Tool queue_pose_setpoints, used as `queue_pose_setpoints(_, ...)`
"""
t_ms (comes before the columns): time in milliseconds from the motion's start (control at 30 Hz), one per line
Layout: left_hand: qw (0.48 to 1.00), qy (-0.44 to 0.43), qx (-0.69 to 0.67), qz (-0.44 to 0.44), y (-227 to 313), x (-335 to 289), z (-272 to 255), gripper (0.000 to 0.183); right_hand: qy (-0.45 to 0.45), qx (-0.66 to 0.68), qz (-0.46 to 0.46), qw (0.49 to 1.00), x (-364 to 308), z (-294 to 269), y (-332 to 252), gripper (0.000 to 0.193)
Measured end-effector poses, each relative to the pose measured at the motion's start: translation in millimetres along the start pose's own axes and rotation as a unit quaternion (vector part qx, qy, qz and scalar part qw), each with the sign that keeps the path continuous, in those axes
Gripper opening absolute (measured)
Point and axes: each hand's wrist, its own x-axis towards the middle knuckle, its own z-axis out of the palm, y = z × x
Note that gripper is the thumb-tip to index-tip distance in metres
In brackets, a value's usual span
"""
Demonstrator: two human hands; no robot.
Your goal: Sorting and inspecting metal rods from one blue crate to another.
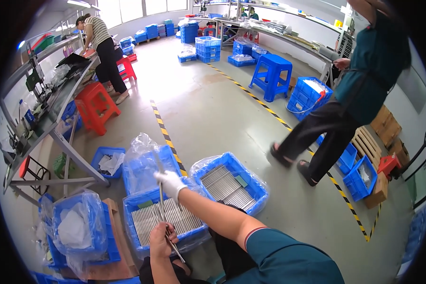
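My left hand [161, 240], bare, is closed round a few thin metal rods [176, 251] whose lower ends stick out below it. My right hand [170, 183], in a white glove, is farther off and grips the upper part of a long metal rod [162, 203] that runs down toward the left hand. Beneath both hands stands a blue bin [128, 208] lined with clear plastic, with rows of silvery rods [144, 221] inside. To its right, another lined blue bin [261, 190] holds similar rods [225, 185].
Just beyond is a blue bin [133, 173] with a plastic bag in it. More bagged blue bins [99, 208] stand at the left by a workbench [64, 102]. A person [369, 71] walks at the right; another person [102, 35] leans over the bench. Striped tape [251, 94] marks the floor.
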Motion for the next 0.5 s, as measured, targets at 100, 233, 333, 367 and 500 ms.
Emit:
queue_pose_setpoints(100,0.999,-0.001,-0.017,0.042,3,0,-2,0.038,-0.042,0.111,0.054,0.992,11,-24,-7,0.034)
queue_pose_setpoints(233,0.99,-0.062,-0.108,0.06,13,8,-9,0.037,-0.249,-0.067,-0.035,0.965,-5,-18,19,0.026)
queue_pose_setpoints(333,0.993,-0.05,-0.087,0.07,23,-1,-6,0.038,-0.264,-0.075,0.1,0.956,-38,12,17,0.028)
queue_pose_setpoints(367,0.993,-0.05,-0.079,0.067,21,2,-9,0.038,-0.25,-0.13,0.062,0.958,-41,12,16,0.033)
queue_pose_setpoints(500,0.991,-0.07,-0.103,0.057,13,2,-14,0.037,-0.244,-0.45,-0.106,0.853,-56,17,-4,0.04)
